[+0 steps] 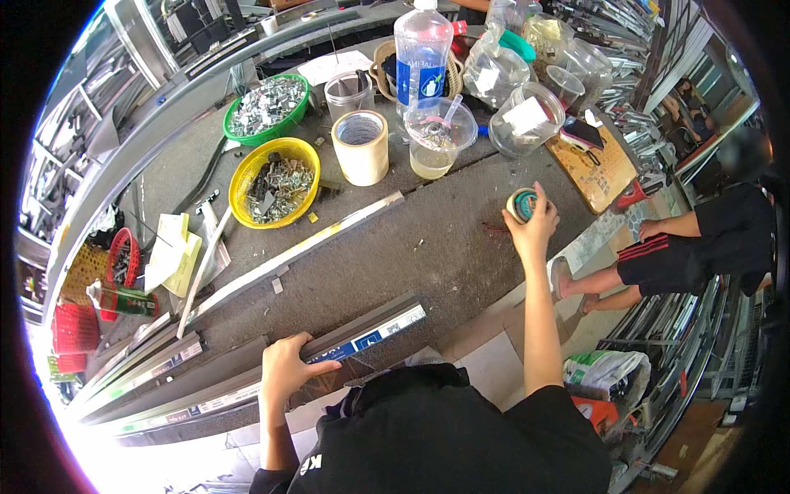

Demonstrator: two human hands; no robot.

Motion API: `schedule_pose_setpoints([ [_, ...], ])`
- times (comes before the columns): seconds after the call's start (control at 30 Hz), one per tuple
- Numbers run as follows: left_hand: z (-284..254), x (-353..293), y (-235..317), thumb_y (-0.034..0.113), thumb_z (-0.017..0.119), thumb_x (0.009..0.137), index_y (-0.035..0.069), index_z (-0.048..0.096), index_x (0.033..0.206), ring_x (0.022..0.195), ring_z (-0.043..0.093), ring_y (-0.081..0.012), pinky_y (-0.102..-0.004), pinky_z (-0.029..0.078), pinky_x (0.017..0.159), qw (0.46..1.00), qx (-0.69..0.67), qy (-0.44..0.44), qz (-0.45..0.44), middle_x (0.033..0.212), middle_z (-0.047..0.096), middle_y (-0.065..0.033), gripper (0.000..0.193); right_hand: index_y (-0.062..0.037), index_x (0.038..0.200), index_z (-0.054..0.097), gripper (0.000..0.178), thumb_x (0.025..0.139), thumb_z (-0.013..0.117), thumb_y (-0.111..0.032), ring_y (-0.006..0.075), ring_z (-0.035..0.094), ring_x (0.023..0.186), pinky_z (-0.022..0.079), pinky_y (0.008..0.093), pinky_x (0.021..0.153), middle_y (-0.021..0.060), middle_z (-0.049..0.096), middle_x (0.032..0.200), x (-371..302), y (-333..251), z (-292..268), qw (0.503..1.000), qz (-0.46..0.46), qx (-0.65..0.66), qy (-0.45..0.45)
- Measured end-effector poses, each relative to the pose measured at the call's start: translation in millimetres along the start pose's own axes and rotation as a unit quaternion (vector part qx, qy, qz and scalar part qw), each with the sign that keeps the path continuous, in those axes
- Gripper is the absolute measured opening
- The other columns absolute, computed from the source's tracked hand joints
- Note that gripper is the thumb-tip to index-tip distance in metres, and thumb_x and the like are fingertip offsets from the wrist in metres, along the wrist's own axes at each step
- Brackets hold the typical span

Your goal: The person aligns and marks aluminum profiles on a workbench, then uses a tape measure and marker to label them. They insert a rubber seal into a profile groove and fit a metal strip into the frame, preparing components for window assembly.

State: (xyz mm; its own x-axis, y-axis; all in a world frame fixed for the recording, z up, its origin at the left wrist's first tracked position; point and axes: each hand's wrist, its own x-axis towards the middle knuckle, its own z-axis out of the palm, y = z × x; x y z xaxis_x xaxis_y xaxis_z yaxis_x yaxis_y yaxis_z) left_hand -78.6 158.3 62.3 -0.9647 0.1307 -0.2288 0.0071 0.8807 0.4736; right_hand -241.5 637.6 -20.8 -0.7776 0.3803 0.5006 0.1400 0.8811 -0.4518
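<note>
My left hand [284, 362] is closed around a long dark metal profile [370, 319], its thumb lying along the blue and white label. The profile lies at the near edge of the workbench. At arm's length to the right, my right hand [536, 224] grips a small round thing with a cream rim and teal middle [522, 204], which looks like a tape roll. It is at the bench surface; whether it touches is unclear. Left of it runs a pale strip [300, 251] across the bench. Farther back stand a wide tape roll [360, 148] and a plastic cup of liquid [436, 140].
Small metal parts fill a yellow basket [276, 181] and a green basket [267, 109]. Behind the cup stand a large bottle [422, 62] and clear plastic jars [522, 119]. A yellowish board [592, 169] lies at the right edge. Another person [671, 247] sits beyond it.
</note>
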Motion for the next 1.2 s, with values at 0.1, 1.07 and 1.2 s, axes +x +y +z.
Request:
schedule_pose_setpoints([
  [0.1, 3, -1, 1, 0.06, 0.087, 0.059, 0.0, 0.074, 0.097, 0.081, 0.072, -0.0347, -0.0401, 0.054, 0.074, 1.0, 0.005, 0.025, 0.003, 0.083, 0.073, -0.0182, 0.072, -0.0194, 0.153, 0.036, 0.103, 0.066, 0.092, -0.025, 0.0446, 0.046, 0.122, 0.036, 0.0567, 0.106, 0.0257, 0.049, 0.13, 15, -13, 25, 0.994, -0.041, 0.098, -0.024],
  [1.07, 24, 43, 125, 0.056, 0.063, 0.093, -0.001, 0.062, 0.078, 0.076, 0.066, -0.0425, -0.0499, 0.051, 0.069, 0.989, 0.044, 0.046, 0.133, 0.078, 0.067, -0.0224, 0.058, -0.0086, 0.098, 0.06, 0.039, 0.094, 0.072, -0.045, 0.0112, 0.061, 0.071, 0.052, 0.0283, 0.064, -0.0012, 0.06, 0.083, -94, -96, -60, 0.61, 0.492, 0.621, -0.007],
  [1.2, -49, -65, -66, 0.037, 0.06, 0.094, -0.003, 0.065, 0.075, 0.064, 0.058, -0.0403, -0.0492, 0.042, 0.062, 0.984, 0.082, 0.147, -0.06, 0.068, 0.059, -0.025, 0.044, -0.0086, 0.102, 0.059, 0.056, 0.09, 0.067, -0.062, 0.0249, 0.065, 0.072, 0.056, 0.0398, 0.067, 0.0069, 0.063, 0.084, -17, -16, -40, 0.579, 0.45, 0.675, 0.088],
])
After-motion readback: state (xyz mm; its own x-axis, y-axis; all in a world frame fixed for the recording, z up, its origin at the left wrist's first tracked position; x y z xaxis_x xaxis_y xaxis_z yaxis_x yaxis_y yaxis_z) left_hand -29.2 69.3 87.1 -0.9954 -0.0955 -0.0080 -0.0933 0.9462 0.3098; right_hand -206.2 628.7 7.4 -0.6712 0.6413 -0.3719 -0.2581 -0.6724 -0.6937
